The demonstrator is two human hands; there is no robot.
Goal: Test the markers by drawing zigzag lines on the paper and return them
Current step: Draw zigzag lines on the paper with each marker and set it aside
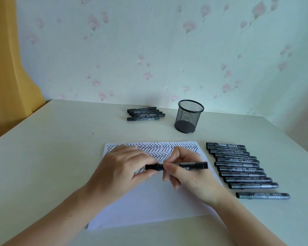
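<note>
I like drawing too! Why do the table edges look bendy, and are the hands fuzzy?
Head view: the wide lens bows the table edges; the left hand fingers look slightly smeared, the right hand and marker sharper; light is soft, shadows faint.

The marker point(185, 165) gripped in both hands is black with pale lettering. The paper point(149, 201) beneath the grip is white, with black zigzag rows beyond it. Markers point(238, 166) right of the grip are black and grey. The mesh cup point(188, 118) beyond is black. The wallpaper point(149, 50) is pale with pink flowers.
</note>
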